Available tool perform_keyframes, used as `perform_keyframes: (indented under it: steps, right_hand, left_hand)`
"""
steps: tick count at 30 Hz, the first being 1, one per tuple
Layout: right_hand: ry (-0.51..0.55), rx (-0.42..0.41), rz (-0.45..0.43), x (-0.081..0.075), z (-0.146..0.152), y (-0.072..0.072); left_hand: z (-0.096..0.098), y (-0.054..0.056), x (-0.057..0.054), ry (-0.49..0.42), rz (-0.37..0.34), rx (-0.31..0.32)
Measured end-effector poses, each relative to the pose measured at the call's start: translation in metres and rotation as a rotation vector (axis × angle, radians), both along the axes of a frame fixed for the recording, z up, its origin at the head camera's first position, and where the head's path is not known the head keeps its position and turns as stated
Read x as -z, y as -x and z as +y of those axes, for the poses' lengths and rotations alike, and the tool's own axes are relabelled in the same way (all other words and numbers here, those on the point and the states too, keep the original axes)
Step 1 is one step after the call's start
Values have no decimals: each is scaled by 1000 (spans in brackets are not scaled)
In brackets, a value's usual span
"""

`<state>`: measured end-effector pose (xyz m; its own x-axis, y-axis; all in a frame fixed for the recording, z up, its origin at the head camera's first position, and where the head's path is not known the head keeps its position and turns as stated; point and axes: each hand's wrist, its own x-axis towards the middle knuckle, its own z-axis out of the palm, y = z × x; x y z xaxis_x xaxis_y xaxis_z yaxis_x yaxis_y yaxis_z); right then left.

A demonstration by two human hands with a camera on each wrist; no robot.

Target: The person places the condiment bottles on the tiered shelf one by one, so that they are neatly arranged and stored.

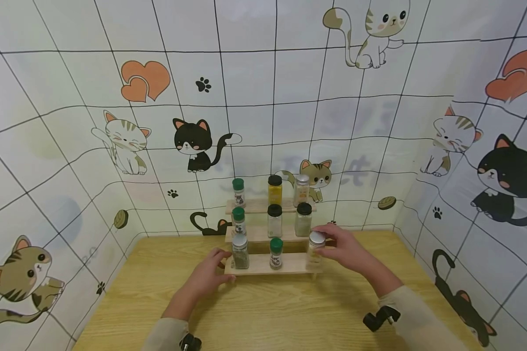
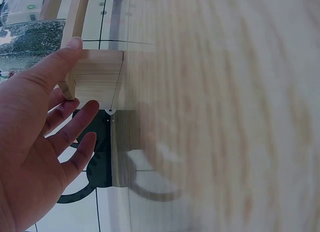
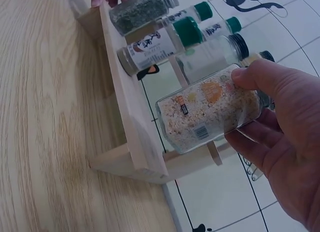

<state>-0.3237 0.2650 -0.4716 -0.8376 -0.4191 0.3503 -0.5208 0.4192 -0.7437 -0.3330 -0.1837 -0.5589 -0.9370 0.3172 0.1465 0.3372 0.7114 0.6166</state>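
Observation:
A three-tier wooden spice rack [image 1: 259, 264] stands on the table against the wall. My left hand [image 1: 205, 274] grips the left end of its lowest tier, thumb on the front edge and fingertips round the end board [image 2: 97, 74]. At the right end of that tier, my right hand [image 1: 349, 249] holds a square glass jar of pale flakes [image 3: 207, 109] between thumb and fingers, near its silver lid [image 1: 317, 237]. On the same tier are a silver-lidded jar of dark green herbs [image 1: 240, 256] and a small green-capped bottle [image 1: 275, 256].
The middle tier bears a green-capped bottle [image 1: 239, 224] and two black-lidded jars, one of them pale green [image 1: 303, 222]. Up top are another green-capped bottle [image 1: 238, 195], a yellow jar [image 1: 274, 192] and a silver-lidded jar [image 1: 301, 192]. Cat-print sheeting [image 1: 250, 122] surrounds the wooden table [image 1: 263, 312].

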Motion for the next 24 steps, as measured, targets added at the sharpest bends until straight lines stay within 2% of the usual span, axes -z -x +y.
perform_keyframes:
  steps: [9, 24]
  right_hand:
    - [-22, -72, -31, 2, -18, 9]
    - [-14, -88, -61, 12, -19, 19]
  left_hand:
    - [0, -1, -2, 1, 1, -4]
    - [-1, 1, 1, -8, 1, -6]
